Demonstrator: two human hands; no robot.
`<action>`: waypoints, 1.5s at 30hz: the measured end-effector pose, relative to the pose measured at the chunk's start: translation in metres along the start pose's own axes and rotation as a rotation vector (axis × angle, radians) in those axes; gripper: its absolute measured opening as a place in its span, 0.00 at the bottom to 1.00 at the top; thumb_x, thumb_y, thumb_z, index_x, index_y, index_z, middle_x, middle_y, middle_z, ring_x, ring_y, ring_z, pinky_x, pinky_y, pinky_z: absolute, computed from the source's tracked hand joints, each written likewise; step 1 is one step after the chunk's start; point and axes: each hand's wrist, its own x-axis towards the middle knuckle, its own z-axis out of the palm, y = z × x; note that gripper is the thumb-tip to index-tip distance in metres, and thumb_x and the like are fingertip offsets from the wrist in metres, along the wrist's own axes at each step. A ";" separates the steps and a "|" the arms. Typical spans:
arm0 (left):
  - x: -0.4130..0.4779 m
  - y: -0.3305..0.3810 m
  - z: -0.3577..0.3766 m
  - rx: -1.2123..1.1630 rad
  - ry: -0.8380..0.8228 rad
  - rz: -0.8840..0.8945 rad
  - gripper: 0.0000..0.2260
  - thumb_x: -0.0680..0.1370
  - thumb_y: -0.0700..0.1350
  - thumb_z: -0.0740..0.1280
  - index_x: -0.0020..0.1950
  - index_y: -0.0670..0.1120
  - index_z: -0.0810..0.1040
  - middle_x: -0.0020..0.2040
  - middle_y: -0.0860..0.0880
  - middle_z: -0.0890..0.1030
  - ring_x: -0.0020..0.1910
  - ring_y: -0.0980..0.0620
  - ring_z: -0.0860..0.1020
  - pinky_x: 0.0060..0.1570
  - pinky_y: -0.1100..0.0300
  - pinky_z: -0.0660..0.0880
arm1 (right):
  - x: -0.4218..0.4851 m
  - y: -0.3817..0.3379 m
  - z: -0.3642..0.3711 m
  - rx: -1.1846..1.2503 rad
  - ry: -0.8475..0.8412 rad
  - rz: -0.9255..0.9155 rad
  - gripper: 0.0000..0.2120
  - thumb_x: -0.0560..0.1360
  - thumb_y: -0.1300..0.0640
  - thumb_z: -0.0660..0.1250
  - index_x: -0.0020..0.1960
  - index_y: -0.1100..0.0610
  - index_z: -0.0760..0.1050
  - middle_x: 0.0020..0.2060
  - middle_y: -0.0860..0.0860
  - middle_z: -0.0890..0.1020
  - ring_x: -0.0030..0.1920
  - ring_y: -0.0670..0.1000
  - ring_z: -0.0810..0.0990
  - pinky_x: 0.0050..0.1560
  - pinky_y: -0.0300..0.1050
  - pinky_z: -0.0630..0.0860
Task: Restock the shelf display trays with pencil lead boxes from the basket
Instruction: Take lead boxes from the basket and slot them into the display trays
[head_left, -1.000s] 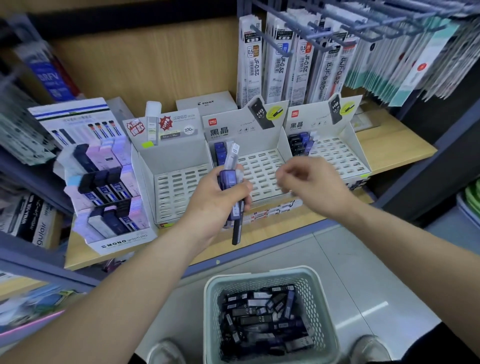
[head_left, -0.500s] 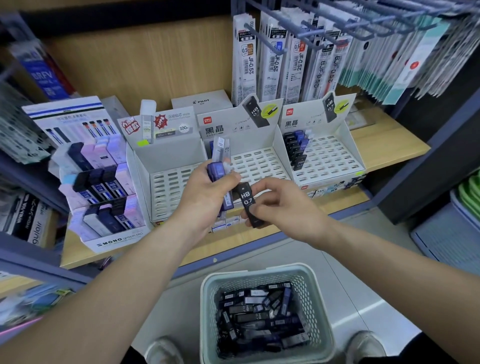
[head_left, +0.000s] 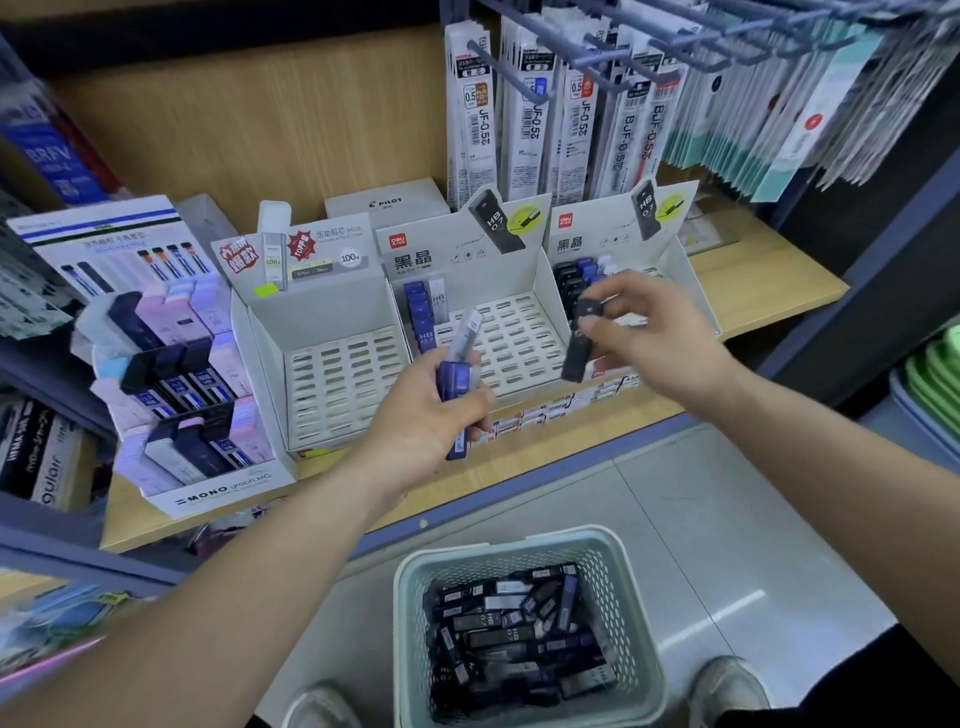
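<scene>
Hands apart: right hand (head_left: 655, 336) pinches black pencil lead box (head_left: 577, 349) by upper end, at front left corner of right display tray (head_left: 597, 244); left hand (head_left: 423, 415) grips bundle of blue lead boxes (head_left: 456, 382). Boxes likely light, rigid, slick: hold narrow sides. More in basket (head_left: 519, 538).

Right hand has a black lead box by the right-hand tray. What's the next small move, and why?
Probably lower the black box, pinched by the right hand, into a free slot of the right tray, next to the black boxes standing at its back left. Much of that tray looks unfilled, and the left hand grips a bundle of boxes to be placed after it.
</scene>
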 end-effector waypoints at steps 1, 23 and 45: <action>-0.001 -0.001 0.001 0.001 -0.012 -0.008 0.12 0.79 0.36 0.68 0.61 0.45 0.74 0.37 0.46 0.78 0.33 0.54 0.78 0.36 0.63 0.78 | 0.006 0.005 -0.010 -0.045 0.055 0.004 0.07 0.77 0.62 0.70 0.53 0.53 0.78 0.43 0.55 0.83 0.40 0.58 0.85 0.44 0.54 0.84; -0.004 -0.004 0.010 -0.032 -0.074 -0.008 0.13 0.79 0.35 0.68 0.60 0.47 0.75 0.36 0.51 0.77 0.33 0.54 0.77 0.38 0.61 0.78 | 0.034 0.048 -0.021 -0.576 0.090 -0.184 0.09 0.79 0.60 0.67 0.57 0.54 0.83 0.49 0.48 0.83 0.47 0.48 0.80 0.52 0.38 0.73; -0.006 -0.001 0.012 0.000 -0.110 0.034 0.11 0.79 0.34 0.68 0.59 0.44 0.75 0.36 0.52 0.78 0.33 0.54 0.77 0.37 0.60 0.78 | 0.000 -0.013 0.050 -0.076 -0.210 -0.041 0.10 0.79 0.50 0.68 0.57 0.53 0.79 0.42 0.54 0.83 0.34 0.48 0.81 0.36 0.47 0.79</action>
